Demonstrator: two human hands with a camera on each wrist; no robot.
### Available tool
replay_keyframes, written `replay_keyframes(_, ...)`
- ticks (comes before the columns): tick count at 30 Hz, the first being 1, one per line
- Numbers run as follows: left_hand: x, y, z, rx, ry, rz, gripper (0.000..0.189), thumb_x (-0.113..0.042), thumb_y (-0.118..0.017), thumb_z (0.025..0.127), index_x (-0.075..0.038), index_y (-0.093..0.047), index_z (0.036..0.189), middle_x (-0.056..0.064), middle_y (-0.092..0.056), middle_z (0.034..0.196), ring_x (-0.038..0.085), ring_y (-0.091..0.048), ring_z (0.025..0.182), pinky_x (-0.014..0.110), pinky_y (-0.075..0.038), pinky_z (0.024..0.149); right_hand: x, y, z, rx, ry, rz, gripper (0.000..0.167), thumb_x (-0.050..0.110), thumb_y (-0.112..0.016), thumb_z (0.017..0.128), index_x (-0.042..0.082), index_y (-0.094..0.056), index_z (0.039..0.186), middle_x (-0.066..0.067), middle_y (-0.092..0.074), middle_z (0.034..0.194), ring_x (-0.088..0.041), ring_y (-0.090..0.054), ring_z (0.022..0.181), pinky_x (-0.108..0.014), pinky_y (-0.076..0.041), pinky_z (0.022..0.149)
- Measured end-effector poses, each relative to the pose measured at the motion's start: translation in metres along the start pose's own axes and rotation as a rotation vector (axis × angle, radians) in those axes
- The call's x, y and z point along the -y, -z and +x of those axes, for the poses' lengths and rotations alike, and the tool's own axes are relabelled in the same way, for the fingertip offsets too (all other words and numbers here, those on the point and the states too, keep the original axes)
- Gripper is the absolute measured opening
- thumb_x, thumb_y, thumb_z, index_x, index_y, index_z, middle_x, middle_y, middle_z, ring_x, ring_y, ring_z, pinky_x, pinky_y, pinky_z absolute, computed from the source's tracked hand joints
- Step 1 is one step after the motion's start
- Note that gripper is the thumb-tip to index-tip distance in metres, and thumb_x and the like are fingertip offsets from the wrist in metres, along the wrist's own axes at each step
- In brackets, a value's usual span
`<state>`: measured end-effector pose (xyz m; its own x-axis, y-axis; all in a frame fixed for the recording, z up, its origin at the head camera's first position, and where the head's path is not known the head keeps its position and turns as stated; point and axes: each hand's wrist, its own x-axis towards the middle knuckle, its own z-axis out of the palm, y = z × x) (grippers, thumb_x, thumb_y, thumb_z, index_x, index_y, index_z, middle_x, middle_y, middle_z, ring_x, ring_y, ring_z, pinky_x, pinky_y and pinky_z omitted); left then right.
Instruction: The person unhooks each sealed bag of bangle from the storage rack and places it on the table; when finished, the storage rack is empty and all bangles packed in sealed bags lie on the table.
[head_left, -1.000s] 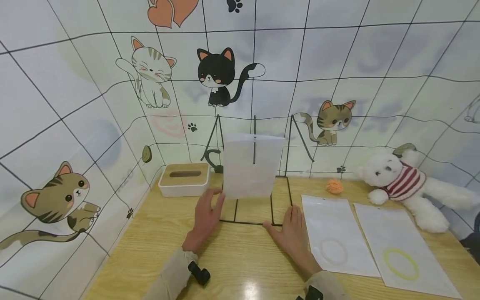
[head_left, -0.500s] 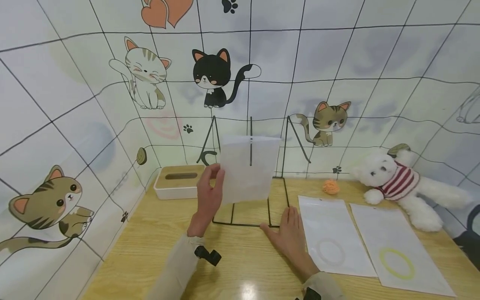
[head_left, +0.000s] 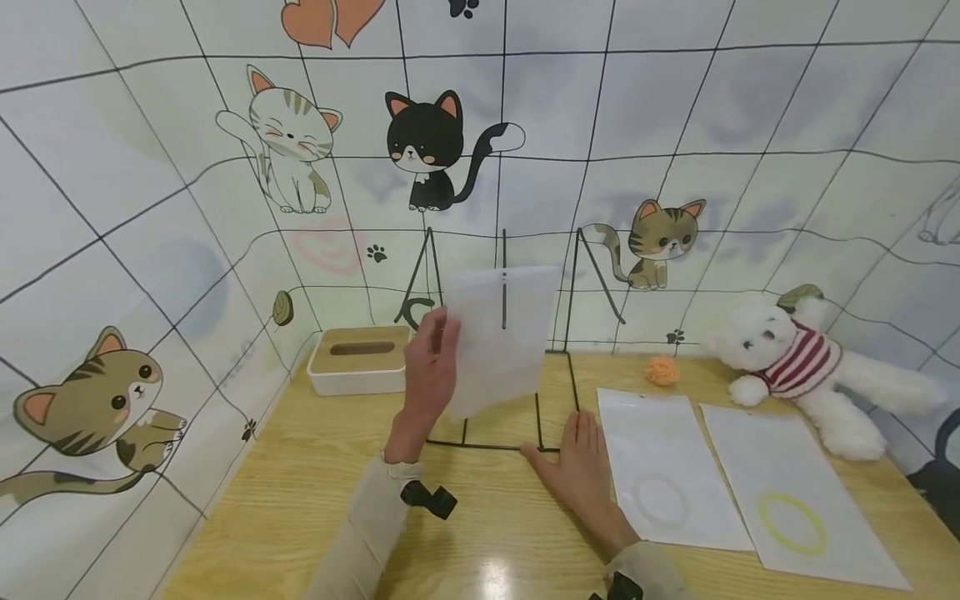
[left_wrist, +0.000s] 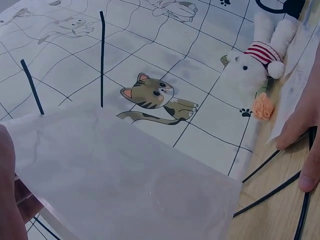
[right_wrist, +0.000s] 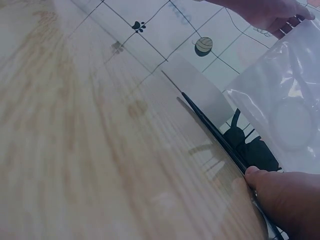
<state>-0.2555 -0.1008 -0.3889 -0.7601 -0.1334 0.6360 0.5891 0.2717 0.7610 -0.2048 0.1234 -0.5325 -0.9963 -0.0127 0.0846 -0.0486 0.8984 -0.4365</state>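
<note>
A white, translucent plastic bag (head_left: 501, 362) hangs by its top from the prong of a black wire rack (head_left: 487, 447). My left hand (head_left: 431, 367) pinches the bag's left edge, thumb in front and fingers partly hidden behind. The bag is turned at an angle, its lower edge slanting. A faint round ring shows through the plastic in the right wrist view. My right hand (head_left: 581, 462) rests on the rack's front right corner, fingers fairly straight along the side bar. Its thumb (right_wrist: 270, 187) touches the front bar.
Two more white bags lie flat at the right, one with a pale ring (head_left: 661, 502), one with a yellow ring (head_left: 792, 523). A tissue box (head_left: 358, 382) stands left of the rack. An orange pompom-like ball (head_left: 662, 371) and a white plush toy (head_left: 797, 367) lie at the back right.
My left hand has moved up and right from beside the rack to the bag's left edge and grips it. The bag has swung at an angle. My right hand stays on the rack.
</note>
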Motion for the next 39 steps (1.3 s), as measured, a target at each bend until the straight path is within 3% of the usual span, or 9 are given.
replay_keyframes(2,-0.004,-0.001,0.000,0.011,0.018,0.007,0.030,-0.030,-0.049,0.107,-0.008,-0.061,0.123,0.013,-0.070,0.110,0.024,-0.069,0.092,0.035,-0.056,0.077,-0.001,0.001,-0.001,0.009,-0.005,0.001,0.117,0.078,-0.046,0.089,-0.012,-0.011,0.154,-0.030,-0.006,0.164,-0.044,-0.005,0.154,-0.055,-0.006,0.125)
replay_keyframes(5,-0.008,-0.004,0.002,0.016,0.030,0.006,0.027,-0.024,-0.049,0.107,-0.005,-0.061,0.121,0.015,-0.066,0.096,0.026,-0.065,0.084,0.032,-0.053,0.072,-0.002,-0.002,-0.001,0.021,-0.011,0.006,0.117,0.079,-0.044,0.088,-0.011,-0.010,0.155,-0.029,-0.004,0.164,-0.043,-0.003,0.154,-0.054,-0.005,0.125)
replay_keyframes(9,-0.011,-0.006,0.006,0.001,0.004,0.018,0.021,-0.020,-0.050,0.106,-0.005,-0.061,0.116,0.008,-0.044,0.074,0.023,-0.051,0.070,0.027,-0.042,0.062,-0.002,-0.008,-0.001,0.036,-0.016,0.014,0.118,0.081,-0.043,0.088,-0.009,-0.008,0.155,-0.028,-0.001,0.165,-0.042,-0.001,0.154,-0.054,-0.004,0.125)
replay_keyframes(18,-0.023,0.000,0.012,-0.012,-0.084,0.038,0.024,-0.021,-0.049,0.107,-0.004,-0.055,0.090,-0.001,-0.027,0.066,0.016,-0.038,0.059,0.025,-0.032,0.053,0.001,-0.006,0.000,0.002,-0.001,-0.005,0.117,0.080,-0.045,0.087,-0.009,-0.011,0.156,-0.027,-0.005,0.165,-0.040,-0.005,0.155,-0.052,-0.006,0.125)
replay_keyframes(27,-0.022,-0.002,0.010,-0.017,-0.074,0.006,0.021,-0.017,-0.052,0.105,-0.002,-0.066,0.104,-0.002,-0.032,0.063,0.014,-0.041,0.058,0.022,-0.037,0.053,0.000,-0.004,-0.002,0.003,-0.006,-0.006,0.117,0.079,-0.047,0.087,-0.010,-0.013,0.155,-0.029,-0.007,0.164,-0.042,-0.006,0.154,-0.053,-0.007,0.125)
replay_keyframes(34,-0.026,-0.004,0.009,-0.032,-0.033,-0.010,0.022,-0.010,-0.053,0.104,0.005,-0.063,0.092,0.000,-0.032,0.063,0.016,-0.041,0.058,0.021,-0.035,0.054,-0.001,-0.003,-0.002,0.001,-0.003,-0.001,0.118,0.081,-0.045,0.087,-0.010,-0.012,0.155,-0.028,-0.006,0.165,-0.041,-0.005,0.154,-0.054,-0.006,0.125)
replay_keyframes(39,-0.044,-0.002,0.009,-0.036,-0.032,-0.047,0.025,-0.006,-0.052,0.103,0.008,-0.058,0.084,0.000,-0.032,0.062,0.012,-0.040,0.057,0.020,-0.034,0.053,-0.003,-0.002,0.001,0.009,-0.012,0.003,0.118,0.081,-0.044,0.087,-0.009,-0.011,0.156,-0.028,-0.005,0.165,-0.041,-0.004,0.154,-0.054,-0.006,0.125)
